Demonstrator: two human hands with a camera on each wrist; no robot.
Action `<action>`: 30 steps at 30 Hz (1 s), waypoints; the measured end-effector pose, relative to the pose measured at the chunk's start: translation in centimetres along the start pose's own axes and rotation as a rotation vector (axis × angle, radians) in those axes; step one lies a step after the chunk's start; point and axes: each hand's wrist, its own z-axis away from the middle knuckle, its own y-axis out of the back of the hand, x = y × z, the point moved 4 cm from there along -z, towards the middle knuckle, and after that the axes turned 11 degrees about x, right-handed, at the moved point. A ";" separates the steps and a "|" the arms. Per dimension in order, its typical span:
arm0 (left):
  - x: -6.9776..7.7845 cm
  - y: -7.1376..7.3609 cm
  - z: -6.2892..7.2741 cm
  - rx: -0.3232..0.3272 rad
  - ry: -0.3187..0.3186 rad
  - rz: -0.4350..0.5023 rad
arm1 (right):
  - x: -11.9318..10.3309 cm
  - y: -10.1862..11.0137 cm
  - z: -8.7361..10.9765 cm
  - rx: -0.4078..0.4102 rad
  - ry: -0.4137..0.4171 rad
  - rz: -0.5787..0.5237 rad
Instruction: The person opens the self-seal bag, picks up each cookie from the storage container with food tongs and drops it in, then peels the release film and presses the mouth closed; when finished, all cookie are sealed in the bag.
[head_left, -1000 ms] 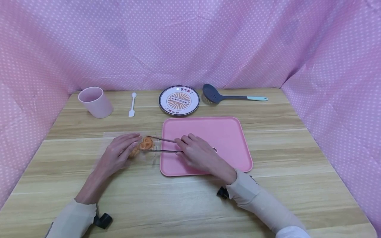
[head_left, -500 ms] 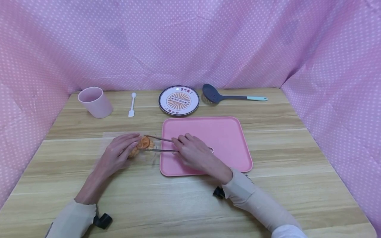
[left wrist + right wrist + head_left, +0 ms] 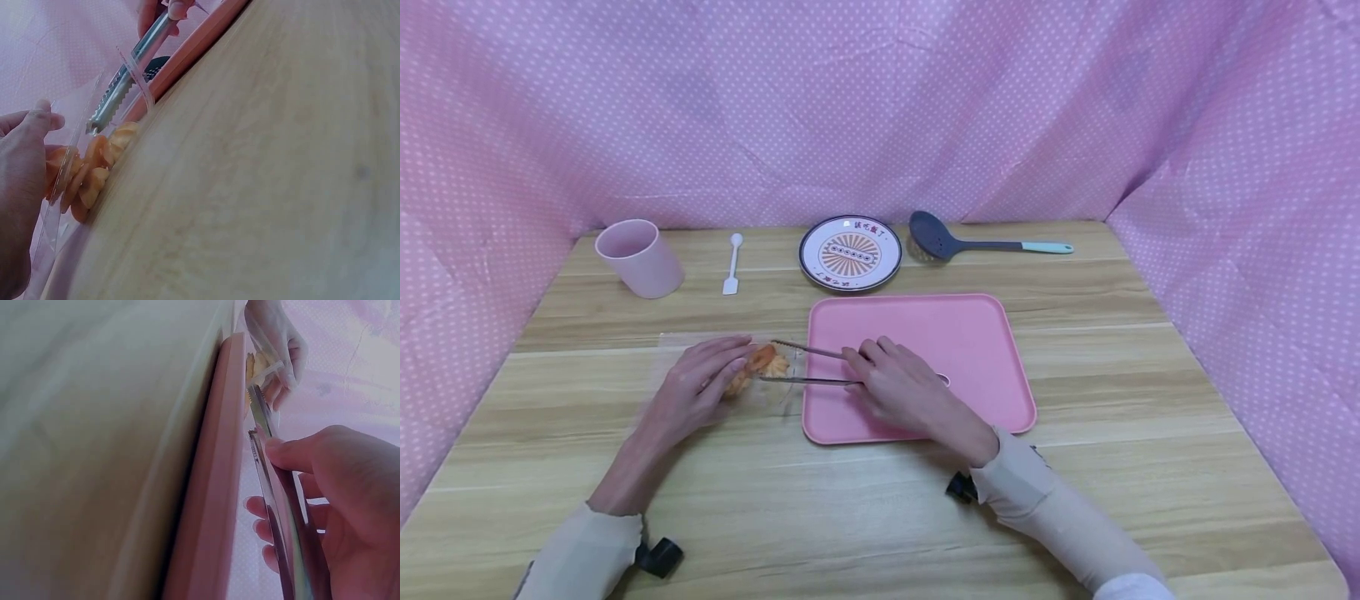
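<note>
My left hand (image 3: 692, 383) pinches the edge of a clear plastic bag (image 3: 78, 109) lying on the table left of the pink tray (image 3: 985, 367). Several golden-brown cookies (image 3: 767, 362) sit in the bag by its mouth; one stands tilted on edge against a ridged one. My right hand (image 3: 898, 387) grips metal tongs (image 3: 812, 381) over the tray, thumb on one arm and fingers around the other. The toothed tips of the tongs are spread on either side of the cookies at the bag's mouth, with nothing clamped between them. My left fingers partly hide the cookies.
Along the back stand a pink cup (image 3: 647, 267), a small white double-ended spoon (image 3: 733, 262), a patterned plate (image 3: 850, 254) and a dark slotted skimmer (image 3: 936, 237) with a mint handle end. A pink dotted curtain (image 3: 880, 108) closes off the table's back and sides.
The tongs moved left and then back to the right, their tips a little wider now. The pretzel-shaped cookie has tipped from facing up onto its edge. My left hand stayed in place.
</note>
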 end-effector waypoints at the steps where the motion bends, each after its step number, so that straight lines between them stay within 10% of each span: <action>1: 0.0 0.0 0.0 -0.001 -0.001 -0.001 | 0.1 0.1 0.1 0.002 -0.002 -0.002; 30: -0.2 0.1 0.0 -0.004 -0.020 -0.007 | 3.5 3.1 6.4 0.031 -0.123 -0.160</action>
